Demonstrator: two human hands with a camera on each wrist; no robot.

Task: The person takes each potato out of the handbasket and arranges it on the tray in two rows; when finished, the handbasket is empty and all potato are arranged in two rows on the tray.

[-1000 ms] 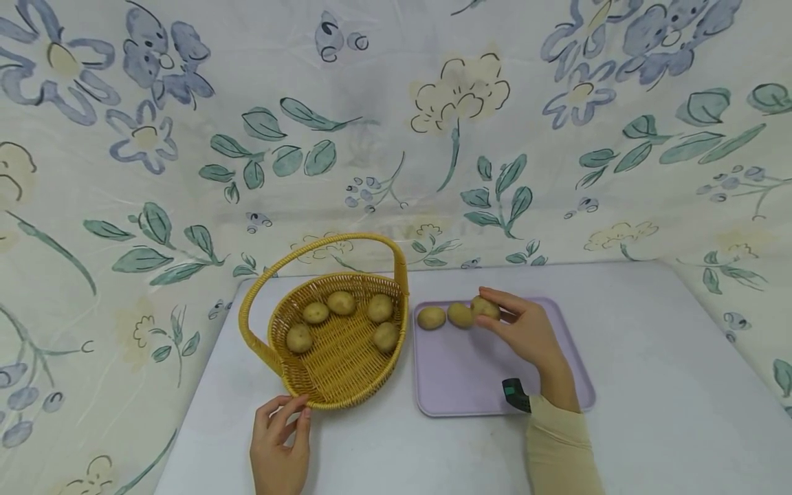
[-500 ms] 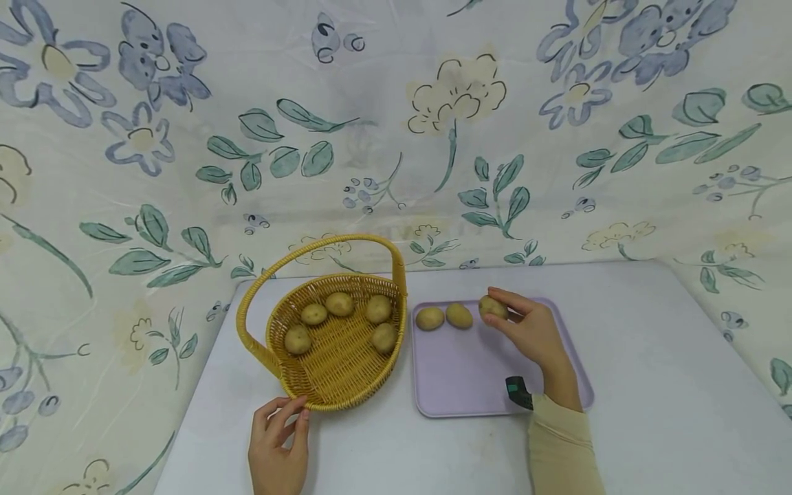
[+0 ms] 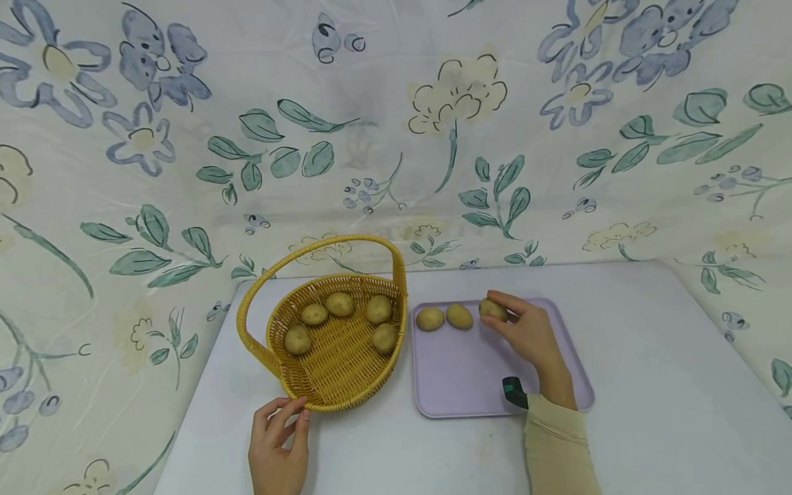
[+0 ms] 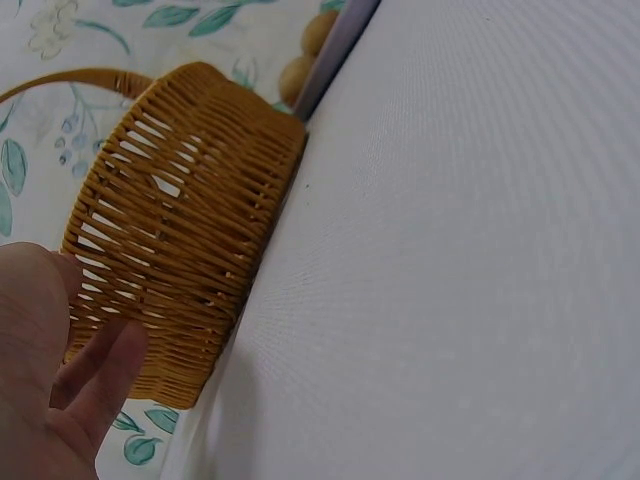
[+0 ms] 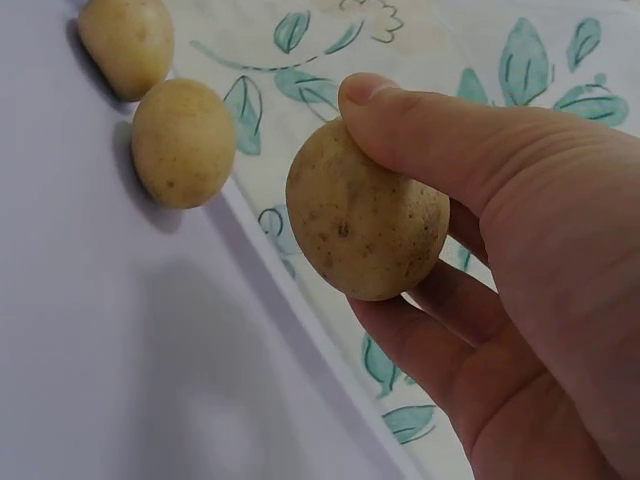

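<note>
I've got the right hand (image 3: 529, 333) pinching a potato (image 5: 365, 215) at 12 o'clock on the tray (image 3: 458, 378). My left hand (image 3: 278, 440) touches the basket (image 4: 185, 240) at 7 o'clock; can't tell if it grips.

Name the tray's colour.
Pale purple; the tray shows best in the head view.
</note>
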